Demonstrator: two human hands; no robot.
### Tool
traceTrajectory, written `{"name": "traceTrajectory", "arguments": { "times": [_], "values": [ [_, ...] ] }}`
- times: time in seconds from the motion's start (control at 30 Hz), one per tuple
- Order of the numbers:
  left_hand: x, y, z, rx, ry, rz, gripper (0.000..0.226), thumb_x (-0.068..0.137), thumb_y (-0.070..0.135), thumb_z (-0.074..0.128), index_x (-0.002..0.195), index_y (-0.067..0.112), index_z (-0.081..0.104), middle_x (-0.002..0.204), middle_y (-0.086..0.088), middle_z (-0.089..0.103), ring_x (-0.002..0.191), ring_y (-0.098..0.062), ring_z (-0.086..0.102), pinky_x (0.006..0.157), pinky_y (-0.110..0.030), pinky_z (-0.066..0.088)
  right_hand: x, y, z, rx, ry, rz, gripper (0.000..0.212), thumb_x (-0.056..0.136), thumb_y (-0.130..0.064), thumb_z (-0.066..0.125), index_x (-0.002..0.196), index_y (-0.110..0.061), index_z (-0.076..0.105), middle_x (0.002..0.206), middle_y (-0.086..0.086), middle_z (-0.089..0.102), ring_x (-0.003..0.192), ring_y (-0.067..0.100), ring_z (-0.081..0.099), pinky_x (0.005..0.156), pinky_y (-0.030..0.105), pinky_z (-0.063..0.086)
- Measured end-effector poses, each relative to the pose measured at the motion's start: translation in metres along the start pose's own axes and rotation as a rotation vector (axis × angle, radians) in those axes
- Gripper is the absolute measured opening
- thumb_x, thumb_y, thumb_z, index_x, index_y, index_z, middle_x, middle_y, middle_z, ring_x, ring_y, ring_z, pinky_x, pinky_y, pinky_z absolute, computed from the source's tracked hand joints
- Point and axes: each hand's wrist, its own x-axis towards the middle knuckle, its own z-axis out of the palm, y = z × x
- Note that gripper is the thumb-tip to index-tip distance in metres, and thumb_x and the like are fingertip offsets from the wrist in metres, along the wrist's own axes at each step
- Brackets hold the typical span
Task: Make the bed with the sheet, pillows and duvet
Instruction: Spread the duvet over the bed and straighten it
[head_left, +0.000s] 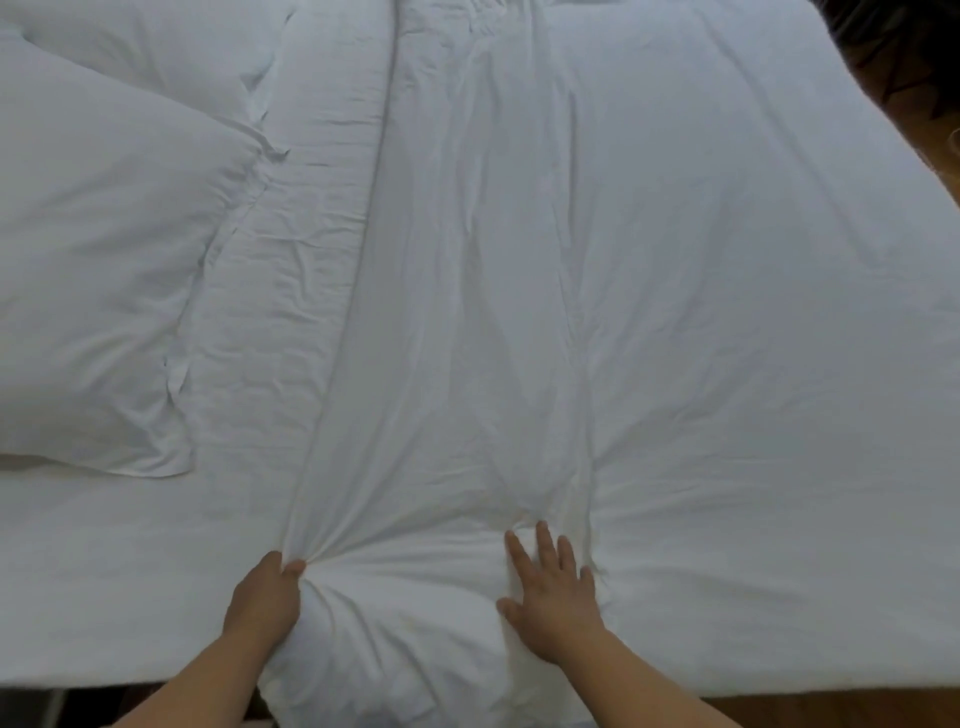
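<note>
The white duvet (623, 286) covers the right side of the bed. The left hand (265, 597) pinches its near edge in a bunch. The right hand (550, 597) lies flat on it, fingers spread. Two pillows (93, 249) sit far left on the sheet (291, 249).

The duvet (675, 312) is seen to be plain white with a faint bluish cast in the shade, no pattern being shown on it; the sheet (104, 571) is likewise plain white, and the same unpatterned white is borne by the near pillow (104, 286) and by the far pillow (130, 47). A warm orange-brown wood tone is shown by the floor (924, 119) at the upper right, darkening to near black towards the corner; the same brown is repeated along the lower right edge.
</note>
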Motion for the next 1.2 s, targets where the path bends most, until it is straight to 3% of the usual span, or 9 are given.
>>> {"name": "traceTrajectory", "arguments": {
  "times": [0.13, 0.23, 0.5, 0.63, 0.77, 0.9, 0.97, 1.07, 1.2],
  "values": [
    [-0.015, -0.004, 0.002, -0.07, -0.065, -0.038, 0.059, 0.092, 0.047, 0.06, 0.127, 0.0, 0.052, 0.125, -0.022, 0.06, 0.113, -0.037, 0.057, 0.091, -0.039, 0.043, -0.008, 0.018, -0.003, 0.012, 0.044, 0.074, 0.094, 0.091, -0.063, 0.049, 0.152, -0.042, -0.019, 0.159, 0.001, -0.032, 0.149, 0.034, -0.019, 0.118, 0.06, 0.005],
    [-0.025, -0.037, 0.008, -0.032, -0.189, 0.009, 0.087, 0.048, 0.076, 0.076, 0.109, 0.015, 0.063, 0.105, -0.003, 0.069, 0.099, -0.025, 0.065, 0.085, -0.037, 0.05, -0.015, 0.034, 0.007, 0.21, 0.105, 0.26, 0.123, 0.075, -0.071, 0.065, 0.151, -0.035, -0.025, 0.162, 0.008, -0.02, 0.148, 0.035, 0.002, 0.113, 0.052, 0.026],
    [-0.043, -0.069, 0.015, 0.038, -0.18, 0.021, 0.061, 0.077, 0.025, 0.082, 0.128, 0.002, 0.056, 0.126, -0.021, 0.062, 0.116, -0.035, 0.058, 0.09, -0.035, 0.042, -0.029, 0.061, 0.021, 0.562, 0.069, 0.215, 0.103, 0.086, -0.038, 0.071, 0.156, -0.034, -0.005, 0.138, 0.008, 0.053, 0.115, 0.025, 0.056, 0.093, 0.03, 0.044],
    [-0.039, -0.064, 0.025, 0.08, -0.179, -0.035, 0.08, 0.078, 0.029, 0.079, 0.141, 0.007, 0.036, 0.134, -0.023, 0.054, 0.119, -0.038, 0.054, 0.095, -0.041, 0.045, -0.034, 0.067, 0.032, 0.204, 0.087, 0.35, 0.086, 0.09, -0.048, 0.05, 0.155, -0.032, -0.003, 0.137, 0.008, 0.04, 0.12, 0.029, 0.043, 0.096, 0.042, 0.044],
    [-0.048, -0.042, 0.026, 0.383, -0.01, 0.097, 0.095, 0.085, 0.04, 0.059, 0.155, 0.03, -0.005, 0.157, -0.013, 0.017, 0.14, -0.035, 0.028, 0.11, -0.047, 0.03, -0.029, 0.049, 0.027, 0.04, 0.384, 0.218, 0.092, 0.075, -0.039, 0.065, 0.156, -0.024, 0.025, 0.147, 0.015, 0.038, 0.134, 0.038, 0.035, 0.098, 0.055, 0.044],
    [-0.059, -0.02, 0.038, 0.603, 0.064, 0.616, 0.077, 0.084, 0.046, 0.041, 0.155, 0.033, 0.014, 0.161, -0.009, 0.018, 0.146, -0.031, 0.021, 0.11, -0.052, 0.03, -0.016, 0.038, 0.025, -0.078, 0.241, -0.122, 0.078, 0.092, -0.061, 0.035, 0.157, -0.039, -0.001, 0.165, 0.01, -0.01, 0.151, 0.037, -0.008, 0.114, 0.062, 0.019],
    [-0.057, -0.014, 0.042, 0.688, -0.049, 0.585, 0.086, 0.083, 0.067, 0.042, 0.155, 0.036, 0.006, 0.164, -0.005, -0.001, 0.15, -0.028, 0.003, 0.116, -0.05, 0.02, -0.014, 0.042, 0.02, -0.09, 0.041, -0.087, 0.092, 0.091, -0.064, 0.045, 0.151, -0.044, -0.021, 0.161, 0.002, -0.028, 0.149, 0.031, -0.021, 0.118, 0.057, 0.01],
    [-0.055, -0.013, 0.044, 0.797, -0.149, 0.43, 0.101, 0.081, 0.067, 0.056, 0.155, 0.037, -0.006, 0.162, 0.0, -0.019, 0.15, -0.022, -0.011, 0.119, -0.045, 0.013, -0.02, 0.047, 0.015, -0.167, -0.022, -0.05, 0.105, 0.09, -0.044, 0.062, 0.15, -0.042, -0.024, 0.162, 0.005, -0.024, 0.151, 0.032, -0.013, 0.116, 0.055, 0.022],
    [-0.066, 0.001, 0.045, 0.769, -0.118, 0.455, 0.076, 0.092, 0.052, 0.051, 0.154, 0.027, 0.016, 0.162, -0.005, 0.009, 0.148, -0.024, 0.013, 0.115, -0.038, 0.026, -0.024, 0.038, 0.0, -0.206, 0.018, -0.075, 0.081, 0.094, -0.023, 0.047, 0.155, -0.036, -0.005, 0.163, 0.01, -0.004, 0.149, 0.037, 0.001, 0.111, 0.053, 0.032]
  ]
}}
